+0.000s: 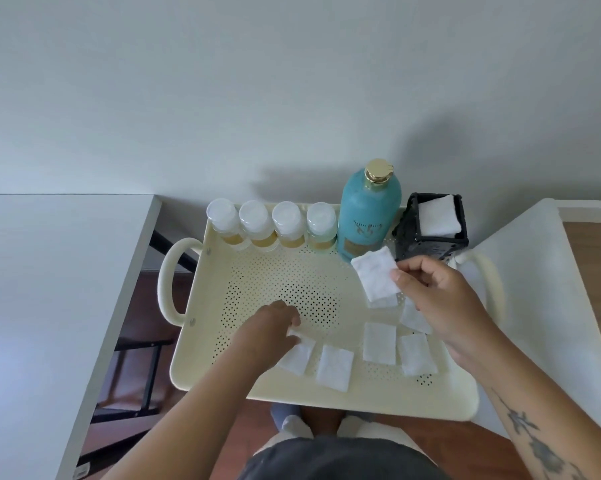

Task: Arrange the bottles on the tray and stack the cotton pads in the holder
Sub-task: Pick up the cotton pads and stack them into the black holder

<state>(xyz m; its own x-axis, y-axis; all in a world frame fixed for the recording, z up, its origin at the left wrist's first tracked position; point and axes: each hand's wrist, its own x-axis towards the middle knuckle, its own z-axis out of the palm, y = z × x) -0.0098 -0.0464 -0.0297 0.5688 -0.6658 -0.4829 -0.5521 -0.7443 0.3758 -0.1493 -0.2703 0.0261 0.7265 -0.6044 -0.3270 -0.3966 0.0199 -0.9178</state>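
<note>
A cream perforated tray (292, 271) holds several small clear bottles (271, 225) with yellow liquid in a row along its far edge. Beside them stands a tall teal bottle (370, 213) with a gold cap. A black holder (430, 237) at the far right corner has white cotton pads (437, 214) inside. My right hand (430, 289) pinches a white cotton pad (375, 277) just in front of the holder. My left hand (274, 323) pinches the corner of a pad (297, 355) lying on the tray. Several more pads (378, 342) lie along the near side.
A white table (49, 289) stands to the left and a white surface (541, 289) to the right. The tray has looped handles (169, 278) on both sides. Wooden floor and my feet show below the tray's front edge.
</note>
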